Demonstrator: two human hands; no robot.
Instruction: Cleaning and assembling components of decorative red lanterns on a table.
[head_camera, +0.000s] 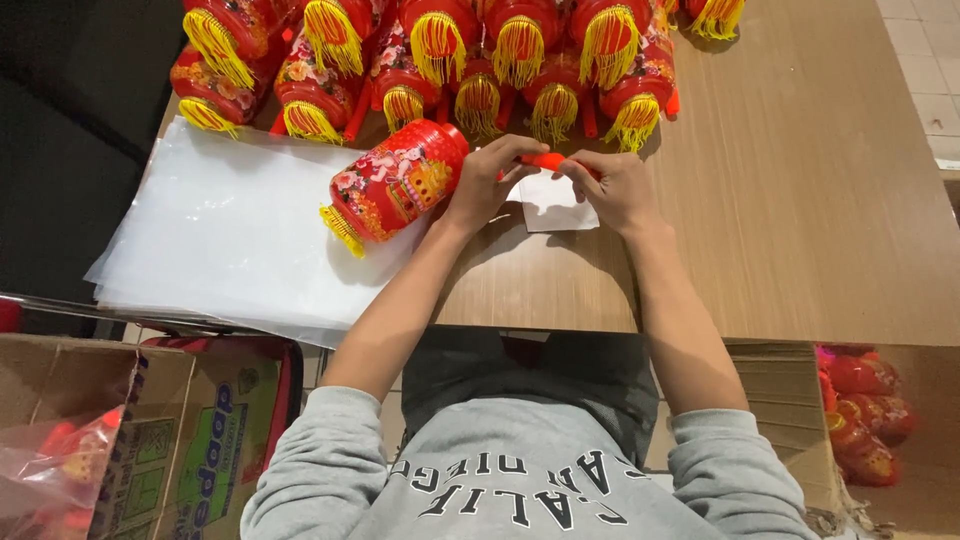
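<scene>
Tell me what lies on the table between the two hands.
In the head view, a small white paper lies between the left hand and right hand; above it, both pinch an orange-red stick.

Ahead of my grip: lanterns (480, 60) packed in a row, no way through. Left: one lantern (395, 182) on plastic sheets (220, 230). Right and toward me: bare table (800, 200), open passage.

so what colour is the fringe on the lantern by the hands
Yellow fringe on the red flowered lantern; head view.
</scene>
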